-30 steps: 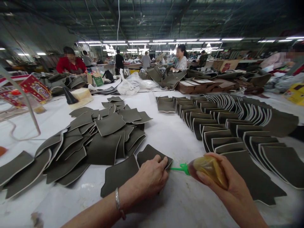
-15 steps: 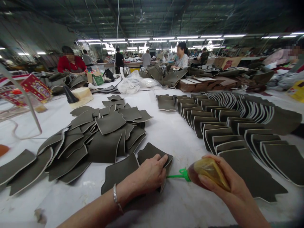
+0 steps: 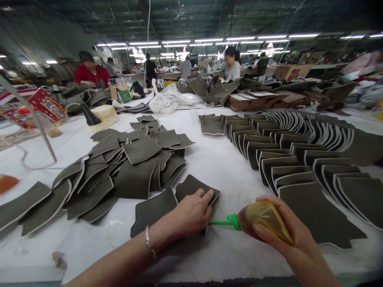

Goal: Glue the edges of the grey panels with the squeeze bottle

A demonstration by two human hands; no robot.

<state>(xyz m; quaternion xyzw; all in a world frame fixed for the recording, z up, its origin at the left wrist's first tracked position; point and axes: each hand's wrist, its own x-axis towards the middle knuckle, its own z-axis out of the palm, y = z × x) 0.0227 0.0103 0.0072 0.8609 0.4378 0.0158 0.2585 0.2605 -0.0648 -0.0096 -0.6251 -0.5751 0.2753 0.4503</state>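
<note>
My left hand [image 3: 191, 213] presses down on a dark olive cut piece [image 3: 191, 186] lying on the white table [image 3: 218, 167], fingers curled over its near right edge, which is lifted a little. My right hand [image 3: 284, 235] is wrapped round a squeeze bottle of amber glue [image 3: 263, 223]. Its green nozzle [image 3: 223, 222] points left and touches the piece's raised edge by my left fingers. A second olive piece [image 3: 151, 211] lies flat just left of my left wrist, which wears a silver bracelet.
A loose heap of olive pieces [image 3: 131, 163] covers the left of the table. Overlapping rows of the same pieces [image 3: 299, 159] fan out on the right. Plastic bags [image 3: 163, 101], a red box [image 3: 44, 105] and seated workers [image 3: 89, 73] are at the back.
The nozzle tip has moved left to the piece's edge under my left fingers. My left hand has lifted that edge slightly. The view has tipped down a little.
</note>
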